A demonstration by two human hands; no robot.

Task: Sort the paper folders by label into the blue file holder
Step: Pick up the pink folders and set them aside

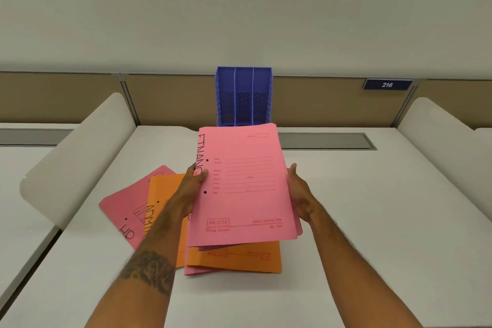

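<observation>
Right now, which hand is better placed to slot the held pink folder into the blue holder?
Left, probably: the left hand pinches the pink folder at its labelled spine edge, thumb on top; the right hand holds the other edge. The holder stands straight ahead.

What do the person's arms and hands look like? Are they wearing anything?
Both arms are bare, and no sleeves show. The left hand and the right hand have no gloves, and I can see no rings, watch or bracelet. The left forearm has a big dark tattoo with a shaded, swirly pattern.
</observation>
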